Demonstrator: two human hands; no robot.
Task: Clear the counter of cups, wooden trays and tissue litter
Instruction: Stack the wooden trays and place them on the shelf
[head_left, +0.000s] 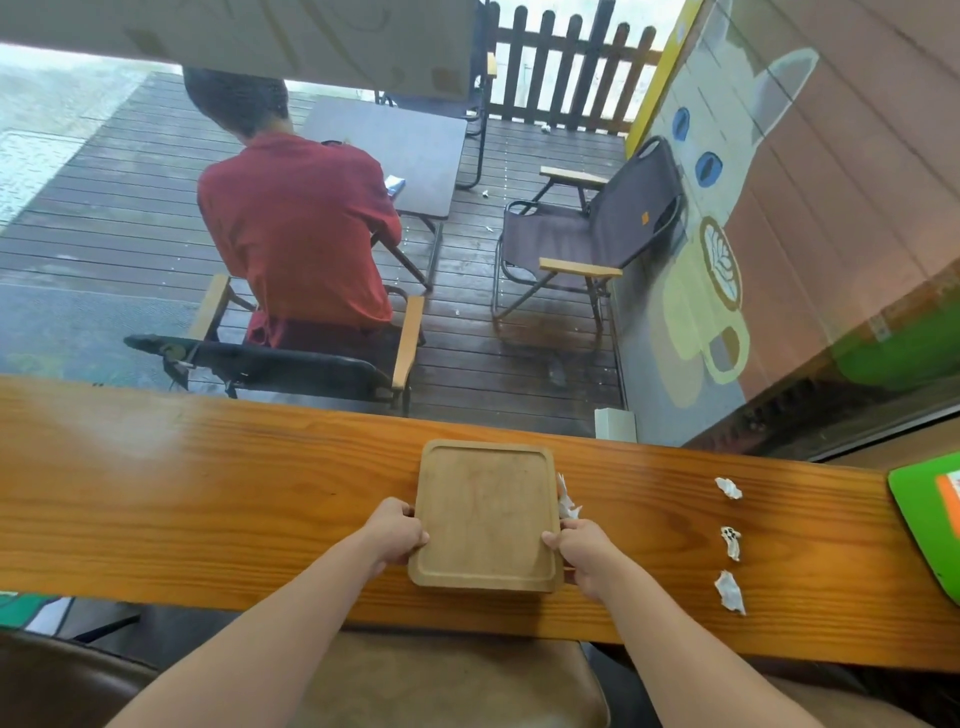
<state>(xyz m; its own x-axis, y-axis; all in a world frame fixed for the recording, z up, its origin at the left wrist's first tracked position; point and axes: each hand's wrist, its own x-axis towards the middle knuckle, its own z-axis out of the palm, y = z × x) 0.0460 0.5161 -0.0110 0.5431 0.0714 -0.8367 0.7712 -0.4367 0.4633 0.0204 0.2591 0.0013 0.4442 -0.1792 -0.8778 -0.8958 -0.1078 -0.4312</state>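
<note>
Counter edges: you are facing a long wooden counter (208, 499); its near edge runs in front of your forearms and its far edge meets a window.
Open room: the whole stretch of counter to the left of your hands is bare wood. To the right the free surface is narrower, broken by litter and closed off by a green board (930, 525) at the far right.
Wooden tray: the wooden tray (485, 514) sits flat near the middle of the counter, its near edge close to the counter's near edge. It is a pale rounded rectangle with a shallow raised rim, and its inside holds nothing.
Your left hand: your left hand (397, 532) is curled around the tray's left edge near the lower corner, thumb on the rim.
Your right hand: your right hand (582, 553) clamps the right edge near the lower corner, thumb on top, fingers underneath out of sight.
Tucked tissue: a white crumpled tissue (567, 499) lies against the tray's right side, just above your right hand; whether you are holding it too, you cannot tell.
Loose litter: three tissue scraps, top (728, 487), middle (731, 542) and bottom (730, 592), sit in a column well to the right of the tray, short of the green board.
Beyond the glass: a person in a red shirt (296, 234) sits on the deck outside with their back to you.
</note>
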